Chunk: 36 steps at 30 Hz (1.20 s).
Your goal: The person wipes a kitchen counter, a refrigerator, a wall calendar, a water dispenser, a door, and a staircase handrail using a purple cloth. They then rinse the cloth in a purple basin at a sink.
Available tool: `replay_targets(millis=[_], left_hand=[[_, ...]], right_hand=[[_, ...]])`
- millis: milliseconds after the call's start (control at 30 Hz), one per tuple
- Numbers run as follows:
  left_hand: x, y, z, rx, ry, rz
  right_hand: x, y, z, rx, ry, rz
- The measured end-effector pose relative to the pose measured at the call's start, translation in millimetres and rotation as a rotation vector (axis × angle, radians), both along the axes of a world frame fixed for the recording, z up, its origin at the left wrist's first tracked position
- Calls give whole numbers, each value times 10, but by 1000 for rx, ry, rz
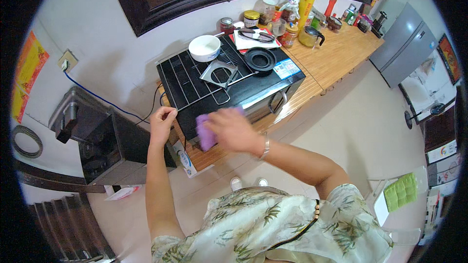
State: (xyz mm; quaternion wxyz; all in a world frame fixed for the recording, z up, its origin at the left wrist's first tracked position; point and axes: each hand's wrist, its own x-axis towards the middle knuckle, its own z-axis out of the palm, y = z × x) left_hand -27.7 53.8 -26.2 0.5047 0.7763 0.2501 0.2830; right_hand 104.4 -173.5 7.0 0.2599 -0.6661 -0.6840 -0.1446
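My right hand [234, 129], slightly blurred, presses a purple cloth [205, 132] onto the near side of a black oven's top [253, 90]. My left hand [162, 125] is at the oven's near left corner, its thumb and forefinger pinched on the corner of a wire rack [181, 85]. The rack lies across the left part of the oven top. On and beside it are a white bowl [204, 48], a square metal stand with a round hole [219, 74], and a round black dish [260, 60].
Behind the dish, glasses [257, 35] rest on a white book. Jars and a yellow roll [305, 7] line the wall along the wooden counter [319, 63]. A dark cabinet [134, 139] stands left, near a blue cord [105, 98]. A fridge [404, 44] stands far right.
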Motion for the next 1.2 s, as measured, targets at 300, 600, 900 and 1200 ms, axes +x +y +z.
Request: replay_targets(millis=[300,600,900,1200], left_hand=[[10,-83,-122,-12,-31,30],[13,-136,9,120,34,64],[41,-143,-34,80,-32,95],[-23,-123,-70,40,21,115]], right_hand=[[971,-460,-81,-11,-50,-452],[1340,-709,-25,-5,-41,-466],[2677,-825,-42,-196,40,-771],[2084,-1351,-140,18,-23,-642]])
